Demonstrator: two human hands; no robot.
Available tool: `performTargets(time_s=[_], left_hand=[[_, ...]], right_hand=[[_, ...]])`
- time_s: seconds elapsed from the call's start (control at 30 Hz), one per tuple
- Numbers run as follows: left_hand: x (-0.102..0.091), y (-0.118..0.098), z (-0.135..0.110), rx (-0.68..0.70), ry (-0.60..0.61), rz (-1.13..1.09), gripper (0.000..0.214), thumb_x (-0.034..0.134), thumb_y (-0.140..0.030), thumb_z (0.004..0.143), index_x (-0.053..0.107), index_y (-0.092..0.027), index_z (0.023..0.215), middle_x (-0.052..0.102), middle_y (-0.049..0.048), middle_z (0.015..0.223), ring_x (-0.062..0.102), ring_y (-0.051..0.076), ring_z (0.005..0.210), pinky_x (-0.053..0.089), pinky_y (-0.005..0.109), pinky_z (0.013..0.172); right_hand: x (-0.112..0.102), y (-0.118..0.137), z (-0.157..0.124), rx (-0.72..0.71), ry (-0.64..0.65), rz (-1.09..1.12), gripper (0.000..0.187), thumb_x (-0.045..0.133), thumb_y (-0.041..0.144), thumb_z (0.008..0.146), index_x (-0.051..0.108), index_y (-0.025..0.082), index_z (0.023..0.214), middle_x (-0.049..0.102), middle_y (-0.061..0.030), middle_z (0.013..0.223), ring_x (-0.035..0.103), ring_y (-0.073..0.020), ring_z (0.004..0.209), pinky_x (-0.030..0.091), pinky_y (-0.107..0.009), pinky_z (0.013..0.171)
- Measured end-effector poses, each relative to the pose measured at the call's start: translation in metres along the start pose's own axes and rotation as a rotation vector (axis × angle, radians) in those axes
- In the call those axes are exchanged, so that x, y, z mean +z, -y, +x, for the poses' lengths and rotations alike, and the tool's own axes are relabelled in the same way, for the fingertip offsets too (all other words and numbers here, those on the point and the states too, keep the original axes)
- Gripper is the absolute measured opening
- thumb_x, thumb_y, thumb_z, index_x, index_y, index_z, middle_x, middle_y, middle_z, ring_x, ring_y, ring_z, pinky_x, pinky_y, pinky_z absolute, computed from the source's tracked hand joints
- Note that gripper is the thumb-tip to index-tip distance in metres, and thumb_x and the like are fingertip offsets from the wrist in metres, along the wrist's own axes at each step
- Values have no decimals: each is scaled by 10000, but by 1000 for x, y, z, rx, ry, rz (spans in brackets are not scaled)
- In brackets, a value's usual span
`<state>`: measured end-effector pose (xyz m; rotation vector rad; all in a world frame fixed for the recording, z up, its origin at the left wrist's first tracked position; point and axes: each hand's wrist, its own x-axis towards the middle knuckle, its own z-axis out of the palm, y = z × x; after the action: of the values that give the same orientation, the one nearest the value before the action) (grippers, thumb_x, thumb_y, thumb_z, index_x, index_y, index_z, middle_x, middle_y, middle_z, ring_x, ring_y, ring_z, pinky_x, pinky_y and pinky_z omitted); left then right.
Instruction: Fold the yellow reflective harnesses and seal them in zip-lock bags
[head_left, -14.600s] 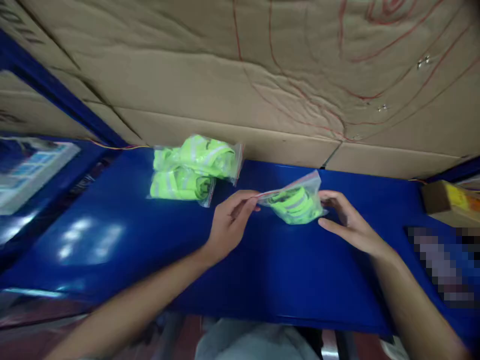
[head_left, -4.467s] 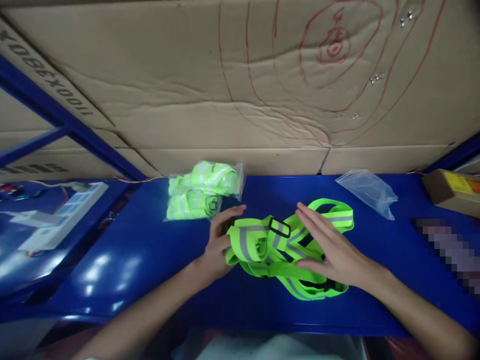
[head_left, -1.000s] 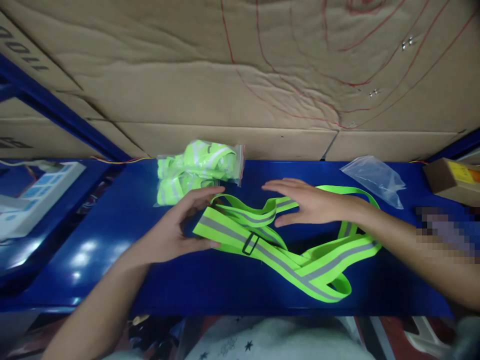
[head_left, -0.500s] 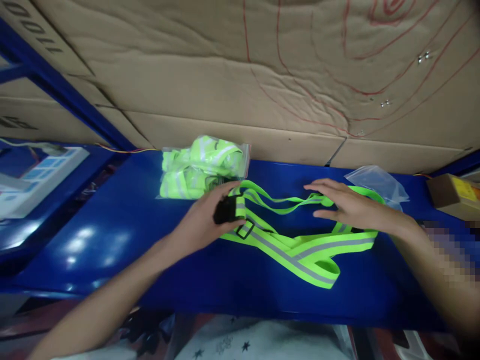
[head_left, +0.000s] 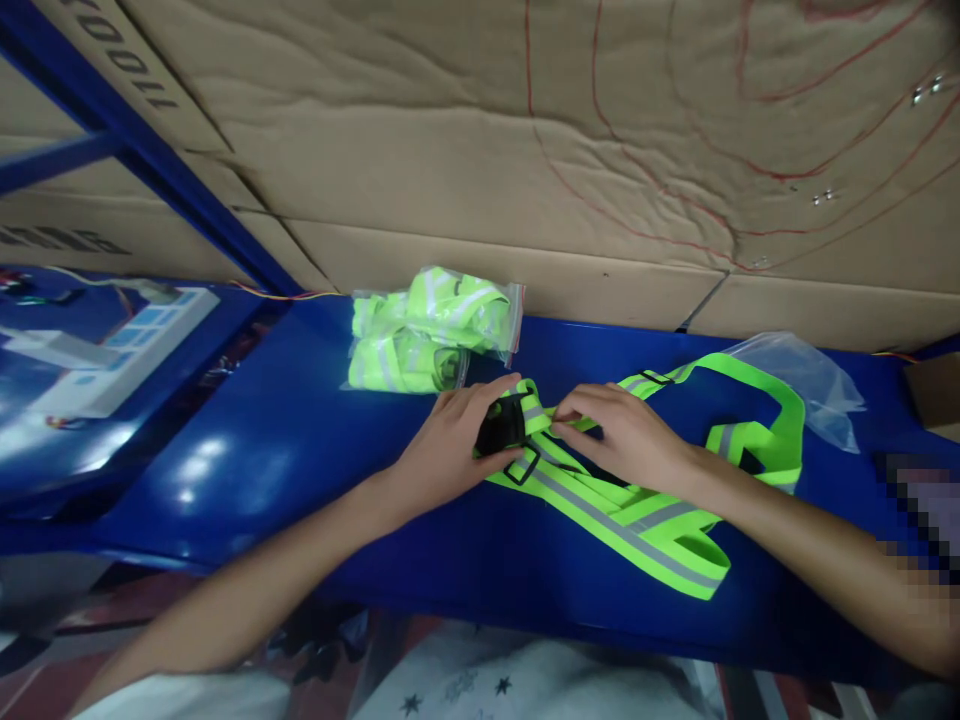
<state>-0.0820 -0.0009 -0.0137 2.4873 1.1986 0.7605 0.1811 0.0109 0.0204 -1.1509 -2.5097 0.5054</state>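
My left hand (head_left: pixel 456 432) is closed around a black plastic buckle (head_left: pixel 501 427) at one end of a lime-yellow reflective strap harness (head_left: pixel 637 545). Close by on its right, my right hand (head_left: pixel 616 428) pinches the strap between thumb and fingers. A black slider ring (head_left: pixel 523 466) sits on the webbing just below the buckle. The rest of the harness lies in loose loops on the blue table, spreading to the right, partly under my right forearm. Another black slider (head_left: pixel 656 377) shows on the upper strap.
Clear bags of folded lime-yellow straps (head_left: pixel 431 325) lie at the back. An emptied-looking clear plastic bag (head_left: pixel 814 385) rests at the back right. A white power strip (head_left: pixel 142 350) is on the left. A cardboard wall (head_left: pixel 420 150) backs the blue table (head_left: pixel 247 450); a cardboard box (head_left: pixel 932 390) stands far right.
My right hand has come left from the far part of the harness to the strap beside the buckle, and its fingers have closed. My left hand keeps the buckle. The camera view has shifted slightly.
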Motion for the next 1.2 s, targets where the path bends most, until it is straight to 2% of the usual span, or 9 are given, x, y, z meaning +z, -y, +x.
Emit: performTargets(time_s=[0.1, 0.17, 0.3, 0.43, 0.63, 0.77, 0.97, 1.1, 1.2], left_hand=[[-1, 3, 2, -2, 4, -67, 749, 708, -379, 943, 293, -297, 1561, 552, 140, 1494, 559, 324, 1375, 498, 521, 1117], [-1, 4, 4, -4, 39, -73, 728, 679, -392, 962, 291, -289, 1569, 544, 148, 1478, 552, 323, 1373, 496, 531, 1127], [0, 6, 6, 15, 120, -46, 703, 664, -444, 963, 353, -264, 1567, 469, 178, 1499, 497, 332, 1419, 461, 536, 1180], [2, 9, 6, 6, 108, -63, 746, 610, -500, 982, 287, -274, 1616, 369, 197, 1605, 394, 347, 1515, 401, 567, 1233], [-5, 13, 8, -5, 49, -34, 718, 557, -465, 1016, 241, -267, 1631, 357, 172, 1621, 370, 315, 1527, 375, 528, 1259], [-10, 17, 11, -13, -12, 37, 607, 534, -417, 1031, 342, -230, 1575, 420, 171, 1555, 422, 308, 1470, 380, 530, 1246], [-5, 16, 10, 13, 21, 72, 510, 533, -356, 1028, 438, -198, 1503, 490, 173, 1492, 491, 313, 1400, 432, 536, 1187], [-3, 14, 8, 53, 19, 101, 458, 529, -331, 1029, 471, -209, 1467, 530, 164, 1450, 529, 309, 1365, 469, 519, 1135], [-6, 14, 7, 86, -39, 115, 419, 536, -291, 1023, 501, -208, 1432, 568, 152, 1400, 571, 289, 1308, 486, 488, 1102]], right_hand=[[-3, 11, -27, -4, -9, -46, 349, 513, 455, 1054, 635, 209, 1271, 699, -124, 1281, 667, -276, 1190, 532, -456, 1005], [3, 25, -52, -67, 49, -141, 663, 565, 582, 995, 443, 243, 1552, 483, -152, 1582, 510, -346, 1422, 479, -560, 1118], [24, 27, -94, -176, 152, -315, 844, 602, 576, 971, 210, 319, 1672, 291, -101, 1702, 345, -396, 1541, 378, -699, 1178], [28, -24, -98, -105, 120, -391, 713, 506, 531, 1034, 223, 355, 1665, 328, -120, 1686, 386, -349, 1531, 408, -655, 1175], [-6, -124, -63, -13, -39, -502, 536, 438, 466, 1065, 441, 325, 1582, 354, -131, 1673, 398, -364, 1519, 321, -656, 1216], [-28, -149, -41, -1, -72, -537, 513, 395, 485, 1068, 591, 236, 1471, 413, -154, 1635, 475, -399, 1447, 369, -639, 1172], [-30, -73, 16, 148, -294, -25, 473, 435, 539, 1040, 739, 192, 1146, 709, -151, 1241, 646, -325, 1181, 465, -511, 1064], [-9, -20, 79, 348, -125, 368, 501, 561, 637, 966, 690, 178, 812, 717, -63, 731, 638, -179, 584, 519, -322, 623], [8, -8, 116, 441, -65, 562, 542, 631, 671, 915, 614, 167, 717, 676, -49, 656, 537, -119, 425, 420, -268, 435]])
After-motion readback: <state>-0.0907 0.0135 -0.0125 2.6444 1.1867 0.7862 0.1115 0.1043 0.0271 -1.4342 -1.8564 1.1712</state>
